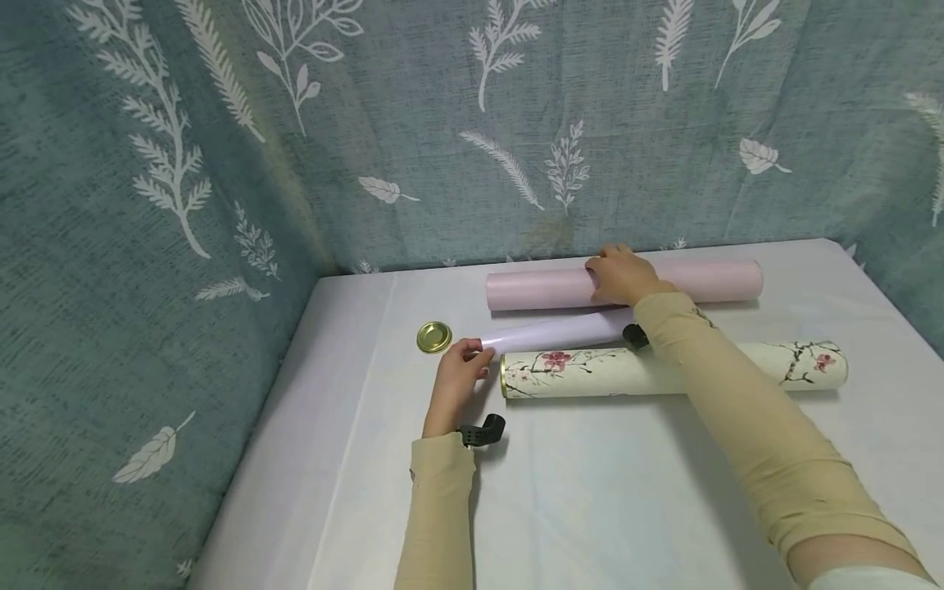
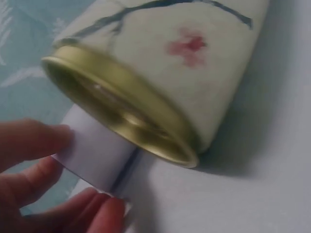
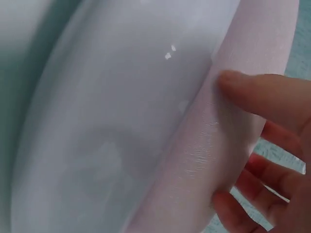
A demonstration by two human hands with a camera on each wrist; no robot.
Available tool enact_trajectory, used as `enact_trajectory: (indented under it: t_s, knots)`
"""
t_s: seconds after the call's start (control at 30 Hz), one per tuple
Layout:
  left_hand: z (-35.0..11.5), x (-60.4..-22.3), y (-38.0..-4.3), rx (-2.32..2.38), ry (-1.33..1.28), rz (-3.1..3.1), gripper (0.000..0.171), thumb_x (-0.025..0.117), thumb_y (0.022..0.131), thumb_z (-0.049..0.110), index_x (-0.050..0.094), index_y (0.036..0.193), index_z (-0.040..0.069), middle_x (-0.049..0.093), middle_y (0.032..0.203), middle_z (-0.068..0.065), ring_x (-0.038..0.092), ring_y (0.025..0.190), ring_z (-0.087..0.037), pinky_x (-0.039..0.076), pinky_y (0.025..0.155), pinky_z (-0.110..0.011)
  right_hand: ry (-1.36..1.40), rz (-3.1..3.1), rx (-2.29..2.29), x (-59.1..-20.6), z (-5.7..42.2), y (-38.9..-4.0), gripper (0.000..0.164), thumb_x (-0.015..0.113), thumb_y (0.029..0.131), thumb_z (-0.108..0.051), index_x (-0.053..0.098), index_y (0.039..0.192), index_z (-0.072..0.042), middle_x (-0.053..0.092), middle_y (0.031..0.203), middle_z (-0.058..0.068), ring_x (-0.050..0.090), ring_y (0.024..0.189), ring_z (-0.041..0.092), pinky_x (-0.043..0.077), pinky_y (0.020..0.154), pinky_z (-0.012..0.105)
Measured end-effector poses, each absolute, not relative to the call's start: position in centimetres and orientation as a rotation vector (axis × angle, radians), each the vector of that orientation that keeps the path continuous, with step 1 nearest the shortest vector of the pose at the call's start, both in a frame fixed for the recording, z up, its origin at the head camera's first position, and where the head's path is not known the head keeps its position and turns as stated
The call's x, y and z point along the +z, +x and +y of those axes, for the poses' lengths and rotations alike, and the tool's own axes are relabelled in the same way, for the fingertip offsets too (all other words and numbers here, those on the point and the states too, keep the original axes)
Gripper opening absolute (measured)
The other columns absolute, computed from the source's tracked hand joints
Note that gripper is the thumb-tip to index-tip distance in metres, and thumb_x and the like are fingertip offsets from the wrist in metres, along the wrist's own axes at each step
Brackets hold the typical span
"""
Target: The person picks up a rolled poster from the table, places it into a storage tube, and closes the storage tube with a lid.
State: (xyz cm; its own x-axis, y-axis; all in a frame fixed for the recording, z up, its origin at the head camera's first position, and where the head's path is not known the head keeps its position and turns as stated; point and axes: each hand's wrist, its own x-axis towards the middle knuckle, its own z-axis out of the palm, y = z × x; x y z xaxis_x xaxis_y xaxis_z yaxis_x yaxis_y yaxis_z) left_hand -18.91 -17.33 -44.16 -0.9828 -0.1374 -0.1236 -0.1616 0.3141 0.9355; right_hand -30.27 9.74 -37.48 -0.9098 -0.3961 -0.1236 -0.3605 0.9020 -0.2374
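White roll (image 1: 556, 331) | end in left hand (image 1: 456, 382) | beside floral tube (image 1: 583, 378)

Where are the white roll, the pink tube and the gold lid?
white roll (image 1: 556, 332), head view, middle of its glossy side
pink tube (image 1: 542, 290), head view, side of its left stretch
gold lid (image 1: 433, 336), head view, centre of its round face

Light's soft here; the flowered tube (image 1: 642, 375) casts a faint shadow, centre right. Left-wrist view blurs; right-wrist, the pale roll (image 3: 116, 116) glints upper centre, perhaps from overhead.
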Motion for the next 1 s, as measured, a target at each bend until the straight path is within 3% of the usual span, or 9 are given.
enact_trajectory:
  t_s: [0.2,0.47,0.77,1.0]
  knots:
    - [-17.1,-43.9,-18.7,1.767,-0.238,2.530,0.018,0.058,0.085,0.017,0.053,0.092,0.001,0.056,0.088,-0.008,0.056,0.073,-0.018,0.051,0.070,-0.028,-0.522,2.795,-0.164,-37.8,9.3,-30.5,0.074,0.070,0.076,-0.029,0.033,0.136,-0.007,0.031,0.135,0.021,0.025,0.123,0.042,0.036,0.084,0.060]
    - [-17.0,-43.8,-18.5,1.915,-0.310,2.410,0.022,0.058,0.086,0.019,0.051,0.099,0.002,0.054,0.105,-0.012,0.059,0.087,-0.024,0.052,0.072,-0.033,-0.579,2.860,-0.055,-38.5,9.5,-30.5,0.059,0.070,0.075,-0.023,0.043,0.124,-0.005,0.053,0.116,0.018,0.051,0.101,0.035,0.045,0.071,0.049]
    - [-17.5,-43.7,-18.5,2.084,-0.356,2.263,0.024,0.061,0.085,0.015,0.046,0.098,0.001,0.048,0.110,-0.014,0.057,0.091,-0.026,0.050,0.078,-0.039,-0.633,2.941,-0.124,-37.4,10.5,-30.2,0.065,0.073,0.073,-0.031,0.043,0.125,-0.009,0.054,0.117,0.013,0.051,0.101,0.036,0.046,0.069,0.052]
    - [-18.9,-43.7,-18.7,2.191,-0.413,2.275,0.026,0.062,0.084,0.014,0.045,0.099,0.003,0.046,0.115,-0.011,0.056,0.090,-0.021,0.052,0.072,-0.033,-0.695,2.961,-0.231,-35.5,11.8,-29.6,0.072,0.074,0.071,-0.035,0.041,0.129,-0.010,0.053,0.118,0.013,0.051,0.102,0.034,0.044,0.072,0.053]
